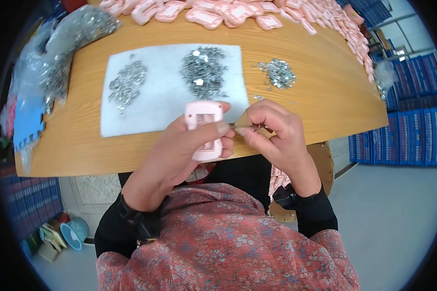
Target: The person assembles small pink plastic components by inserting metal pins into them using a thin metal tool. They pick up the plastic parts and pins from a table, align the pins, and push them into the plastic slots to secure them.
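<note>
In my left hand (169,145) is a pale pink plastic casing (204,108), held upright with the thumb across its front. The casing has rounded ends and a recessed middle with slots. My right hand (284,133) is beside it, thumb and forefinger pinching a small tan piece (242,120); a thin tip seems to reach toward the casing, but its kind is unclear. Beyond both hands lies a white sheet (162,72). It bears a dense pile of small shiny metal pieces (204,72) and a looser pile of metal pieces (127,82) to the left.
Another pile of metal pieces (277,73) sits on the wooden table (325,92) at right. Pink casings (228,12) are heaped along the far edge. A clear bag of metal pieces (80,36) is at left. Blue crates (398,138) stand right; a light-blue basket (76,233) is on the floor.
</note>
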{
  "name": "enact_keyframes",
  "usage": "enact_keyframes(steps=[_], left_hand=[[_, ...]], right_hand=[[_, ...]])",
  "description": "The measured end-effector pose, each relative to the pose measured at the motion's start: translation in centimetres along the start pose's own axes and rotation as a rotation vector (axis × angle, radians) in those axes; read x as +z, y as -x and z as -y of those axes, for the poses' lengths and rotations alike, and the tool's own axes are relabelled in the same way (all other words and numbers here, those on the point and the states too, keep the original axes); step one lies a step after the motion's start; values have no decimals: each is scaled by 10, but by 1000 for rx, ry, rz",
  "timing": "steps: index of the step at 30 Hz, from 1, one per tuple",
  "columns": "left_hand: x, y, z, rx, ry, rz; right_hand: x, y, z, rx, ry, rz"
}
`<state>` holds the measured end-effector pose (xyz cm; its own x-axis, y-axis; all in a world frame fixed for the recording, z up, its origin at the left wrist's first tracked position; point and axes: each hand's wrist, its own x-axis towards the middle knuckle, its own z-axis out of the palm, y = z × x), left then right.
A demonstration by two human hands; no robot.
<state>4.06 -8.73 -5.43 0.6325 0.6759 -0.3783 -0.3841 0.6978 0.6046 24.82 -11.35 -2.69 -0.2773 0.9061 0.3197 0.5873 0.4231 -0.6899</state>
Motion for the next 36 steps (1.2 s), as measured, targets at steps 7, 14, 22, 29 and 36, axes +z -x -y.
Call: enact_keyframes(steps=[7,14,22,29,36], left_hand=[[-15,4,3,95,-44,-24],[-19,2,9,186,-262,-78],[-26,-4,6,-34,163,22],[-25,-4,6,-112,101,-5],[-24,-10,13,-168,11,-31]], right_hand=[[17,-2,4,146,-199,18],[14,-6,7,534,-400,235],[32,-13,2,327,-367,46],[30,-21,2,179,-28,149],[34,-22,17,-75,320,148]])
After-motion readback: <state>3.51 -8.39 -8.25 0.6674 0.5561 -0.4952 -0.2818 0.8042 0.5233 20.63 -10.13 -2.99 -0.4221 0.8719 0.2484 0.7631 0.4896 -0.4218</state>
